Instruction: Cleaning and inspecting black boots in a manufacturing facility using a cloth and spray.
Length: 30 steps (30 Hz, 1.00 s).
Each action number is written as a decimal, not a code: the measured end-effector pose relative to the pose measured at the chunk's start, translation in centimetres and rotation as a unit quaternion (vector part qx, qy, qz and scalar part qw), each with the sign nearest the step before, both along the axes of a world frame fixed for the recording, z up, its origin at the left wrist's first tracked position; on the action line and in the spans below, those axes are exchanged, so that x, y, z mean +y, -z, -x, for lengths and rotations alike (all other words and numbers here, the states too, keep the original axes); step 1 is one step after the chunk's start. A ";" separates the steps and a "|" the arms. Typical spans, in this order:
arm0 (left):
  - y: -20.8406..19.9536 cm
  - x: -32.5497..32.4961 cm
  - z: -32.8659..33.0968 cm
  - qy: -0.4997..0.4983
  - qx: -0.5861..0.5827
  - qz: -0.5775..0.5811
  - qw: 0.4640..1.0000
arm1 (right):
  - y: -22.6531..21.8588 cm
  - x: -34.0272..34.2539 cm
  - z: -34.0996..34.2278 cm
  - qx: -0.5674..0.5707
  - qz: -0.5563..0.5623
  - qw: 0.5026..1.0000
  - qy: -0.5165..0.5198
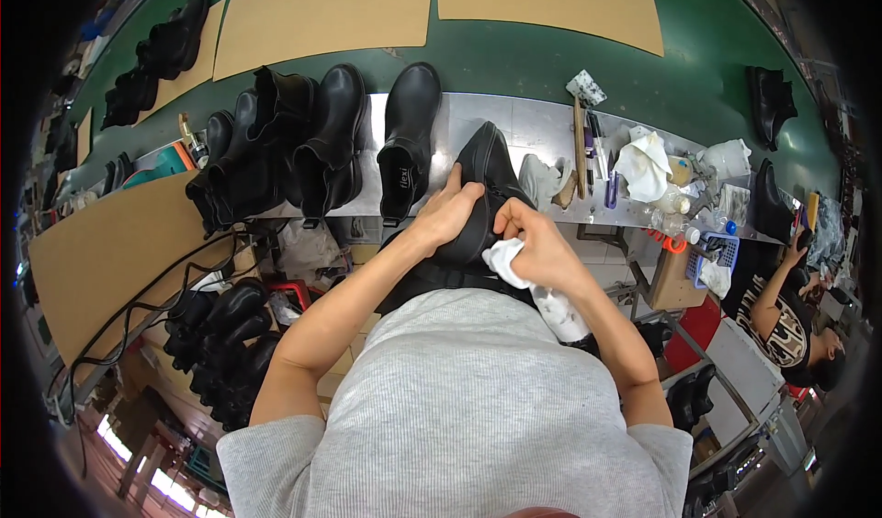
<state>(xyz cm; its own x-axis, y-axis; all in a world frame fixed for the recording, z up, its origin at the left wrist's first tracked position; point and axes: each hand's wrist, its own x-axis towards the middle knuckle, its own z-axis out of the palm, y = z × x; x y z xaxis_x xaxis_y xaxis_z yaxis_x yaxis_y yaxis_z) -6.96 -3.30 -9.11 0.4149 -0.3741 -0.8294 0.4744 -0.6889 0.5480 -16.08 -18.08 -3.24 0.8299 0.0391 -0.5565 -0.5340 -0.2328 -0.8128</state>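
A black ankle boot (496, 171) is held against my front at the bench edge, its toe pointing away. My left hand (448, 213) grips its left side, thumb laid across the upper. My right hand (537, 242) is closed on a white cloth (505, 261), its bent fingertips touching the boot's right side. What those fingertips pinch there, if anything, is too small to make out. Just left of it on the metal ledge stands another black boot (410, 118), with several more black boots (335, 123) farther left.
Right of the boot lie a grey-white rag (542, 180), a brush (579, 141), pens (599, 141), crumpled white cloth (645, 162) and small bottles (675, 201). Brown cardboard sheets (322, 22) cover part of the green bench. Another person (781, 320) sits at far right. Black cables (147, 302) hang at left.
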 end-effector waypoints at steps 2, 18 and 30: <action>0.0 0.1 -0.1 -0.001 0.003 -0.002 1.000 | -0.3 0.1 -0.4 0.022 0.019 1.000 -0.006; -0.7 0.8 -0.2 0.001 0.012 0.008 1.000 | 1.8 -0.4 -2.0 0.142 -0.139 0.974 0.112; -0.1 0.7 0.7 0.042 -0.032 -0.004 0.999 | 2.2 0.4 -1.3 0.114 0.002 0.977 0.182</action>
